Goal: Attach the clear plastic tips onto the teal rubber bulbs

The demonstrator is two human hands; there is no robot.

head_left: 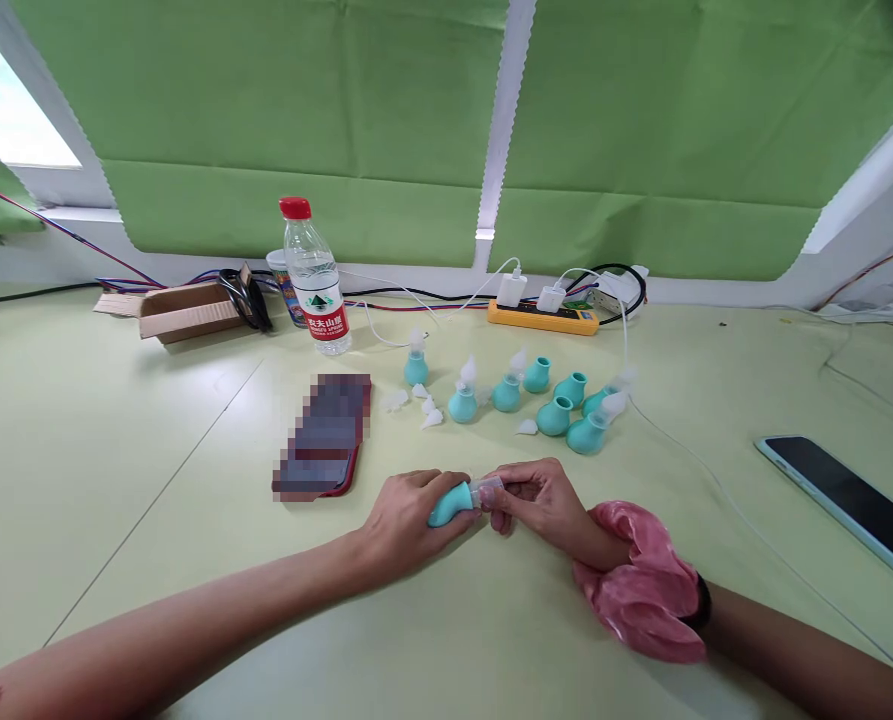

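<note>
My left hand (420, 515) is wrapped round a teal rubber bulb (448, 505), which lies on its side just above the table. Thumb and fingers of my right hand (532, 505) pinch a clear plastic nozzle (485, 491) at the bulb's neck; the fingers partly hide how far it sits in. Beyond my hands stand several teal bulbs. Some carry translucent tips, such as the bulb (462, 405) in the middle, while others have open necks, like the bulb (553, 416) to the right. Several loose translucent tips (432, 417) lie among them.
A red-cased phone (326, 435) lies left of my hands, another phone (851, 500) at the far right. Behind stand a water bottle (318, 285), a cup (287, 290), an open cardboard box (191, 312) and an orange power strip (542, 317). A white cable (705, 465) crosses the table's right side.
</note>
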